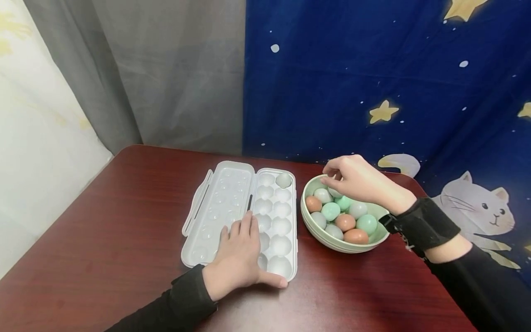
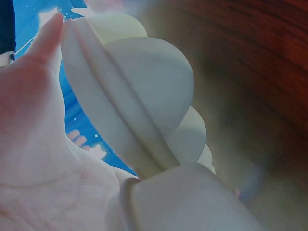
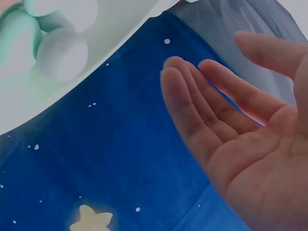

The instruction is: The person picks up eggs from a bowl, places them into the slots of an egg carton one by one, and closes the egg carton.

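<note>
A white plastic egg carton (image 1: 295, 230) lies unfolded on the table, its lid (image 1: 224, 198) to the left. One pale grey-white egg (image 1: 284, 180) sits in the far right cup; my left hand covers some near cups. That left hand (image 1: 234, 258) rests across the near part of the carton, fingers extended and thumb at its near edge. The left wrist view shows the carton's rounded cups (image 2: 149, 82) beside the palm. Over the far side of a pale green bowl (image 1: 332, 244) is my right hand (image 1: 352, 177). The right wrist view shows its fingers loosely bent, with nothing between them.
Several white, mint green and brown eggs (image 1: 345, 222) fill the bowl, which stands right of the carton. Behind the dark red table (image 1: 124, 221) hang a grey curtain (image 1: 178, 83) and a blue star-patterned cloth (image 1: 332, 92). A white cloth (image 1: 41, 138) hangs at left.
</note>
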`<control>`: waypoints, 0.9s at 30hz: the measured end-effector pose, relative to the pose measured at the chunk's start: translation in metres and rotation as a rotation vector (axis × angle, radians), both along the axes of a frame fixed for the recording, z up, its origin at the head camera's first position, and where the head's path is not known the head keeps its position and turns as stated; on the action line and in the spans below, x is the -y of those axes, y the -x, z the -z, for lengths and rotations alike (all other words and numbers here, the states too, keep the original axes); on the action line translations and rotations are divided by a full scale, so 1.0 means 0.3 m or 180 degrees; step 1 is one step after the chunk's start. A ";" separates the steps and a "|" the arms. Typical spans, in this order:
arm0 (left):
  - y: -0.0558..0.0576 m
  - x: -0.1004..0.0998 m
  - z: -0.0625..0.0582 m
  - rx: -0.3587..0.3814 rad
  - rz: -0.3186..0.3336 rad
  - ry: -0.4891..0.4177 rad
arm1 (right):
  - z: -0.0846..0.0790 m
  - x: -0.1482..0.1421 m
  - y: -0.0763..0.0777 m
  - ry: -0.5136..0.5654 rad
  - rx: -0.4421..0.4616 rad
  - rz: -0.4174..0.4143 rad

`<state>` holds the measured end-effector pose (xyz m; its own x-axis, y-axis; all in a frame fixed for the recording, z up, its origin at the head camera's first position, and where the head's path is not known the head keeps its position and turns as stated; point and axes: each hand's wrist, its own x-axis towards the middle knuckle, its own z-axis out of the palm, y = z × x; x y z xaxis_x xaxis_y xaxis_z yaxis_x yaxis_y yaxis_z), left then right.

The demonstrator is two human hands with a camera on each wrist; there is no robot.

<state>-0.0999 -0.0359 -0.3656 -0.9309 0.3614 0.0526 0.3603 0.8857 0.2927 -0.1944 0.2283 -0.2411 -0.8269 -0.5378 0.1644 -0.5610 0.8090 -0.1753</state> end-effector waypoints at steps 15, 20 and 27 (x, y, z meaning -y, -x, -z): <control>-0.001 0.000 0.002 0.0043 -0.0016 -0.0006 | 0.068 -0.127 -0.086 0.0115 0.0368 0.0175; -0.002 0.002 0.001 0.0031 0.0005 -0.0002 | 0.074 -0.152 -0.123 0.0138 0.0396 0.0325; -0.004 -0.001 0.001 0.0038 0.0020 -0.0011 | 0.083 -0.181 -0.182 0.0016 0.0424 0.0394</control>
<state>-0.0987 -0.0356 -0.3659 -0.9292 0.3672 0.0425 0.3624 0.8824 0.3001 -0.1397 0.2827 -0.2661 -0.9013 -0.4301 0.0514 -0.4288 0.8693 -0.2457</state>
